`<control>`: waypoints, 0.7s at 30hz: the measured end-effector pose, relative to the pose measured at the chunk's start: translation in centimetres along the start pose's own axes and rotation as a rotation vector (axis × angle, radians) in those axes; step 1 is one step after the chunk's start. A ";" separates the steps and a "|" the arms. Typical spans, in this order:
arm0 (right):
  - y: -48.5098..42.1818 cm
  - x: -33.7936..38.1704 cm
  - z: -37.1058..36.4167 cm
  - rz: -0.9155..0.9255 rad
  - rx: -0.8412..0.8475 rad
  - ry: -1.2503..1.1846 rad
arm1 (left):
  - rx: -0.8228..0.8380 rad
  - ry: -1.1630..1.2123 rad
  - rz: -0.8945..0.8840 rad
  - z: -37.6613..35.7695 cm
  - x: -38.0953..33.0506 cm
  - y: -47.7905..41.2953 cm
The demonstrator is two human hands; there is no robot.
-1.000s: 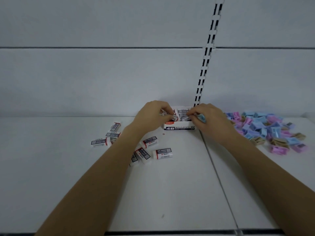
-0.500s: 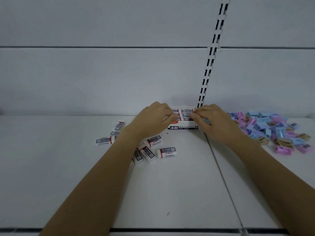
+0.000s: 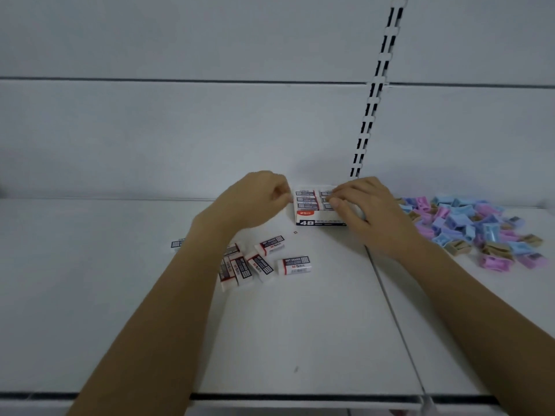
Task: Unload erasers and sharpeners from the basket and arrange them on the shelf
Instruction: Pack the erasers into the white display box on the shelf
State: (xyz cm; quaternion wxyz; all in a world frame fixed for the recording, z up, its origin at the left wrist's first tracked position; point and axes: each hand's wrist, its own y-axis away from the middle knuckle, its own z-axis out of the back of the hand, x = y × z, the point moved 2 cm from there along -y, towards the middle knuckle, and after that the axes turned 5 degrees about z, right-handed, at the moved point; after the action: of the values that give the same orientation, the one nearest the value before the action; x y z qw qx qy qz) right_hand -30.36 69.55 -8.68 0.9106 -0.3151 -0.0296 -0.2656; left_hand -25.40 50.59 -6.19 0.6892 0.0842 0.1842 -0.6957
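Note:
A white 4B eraser box [image 3: 312,220] stands at the back of the shelf with rows of erasers showing in its open top. My right hand [image 3: 369,214] lies over the box's right side, thumb and forefinger pinching an eraser [image 3: 326,194] in the right column. My left hand [image 3: 255,199] hovers just left of the box with its fingers curled, and nothing shows in it. Several loose white erasers [image 3: 295,264] lie on the shelf under and beside my left forearm. A heap of blue, pink and tan sharpeners [image 3: 468,226] sits to the right.
The white shelf [image 3: 300,325] has a seam running front to back under my right forearm. A slotted upright [image 3: 372,100] stands in the back wall behind the box. One more eraser [image 3: 177,244] lies left of my left wrist. No basket is in view.
My left hand has drawn back leftward off the box top and curled up. My right hand stays on the box, fingers shifted slightly. The view moved a little closer.

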 end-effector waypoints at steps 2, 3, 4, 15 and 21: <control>-0.1 0.9 0.0 0.060 -0.011 -0.052 | 0.133 -0.012 0.075 0.6 0.3 0.5; -0.2 1.4 -0.1 0.090 0.001 -0.081 | 0.200 -0.010 0.102 0.7 0.3 0.7; -0.2 1.9 -0.1 0.126 0.020 -0.099 | 0.257 0.004 0.124 0.8 0.4 0.9; 0.4 4.8 -1.9 0.267 0.333 -0.204 | 0.440 -0.009 0.156 -0.1 -0.2 1.3; 0.2 4.1 -1.8 0.167 0.281 -0.273 | 0.252 0.144 0.079 0.3 0.0 0.9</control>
State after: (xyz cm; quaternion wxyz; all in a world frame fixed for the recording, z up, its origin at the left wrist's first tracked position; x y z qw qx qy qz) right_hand -26.89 66.73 -9.32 0.9521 -0.2192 -0.1632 -0.1375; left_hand -24.45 50.50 -6.04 0.6852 0.2270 0.1407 -0.6776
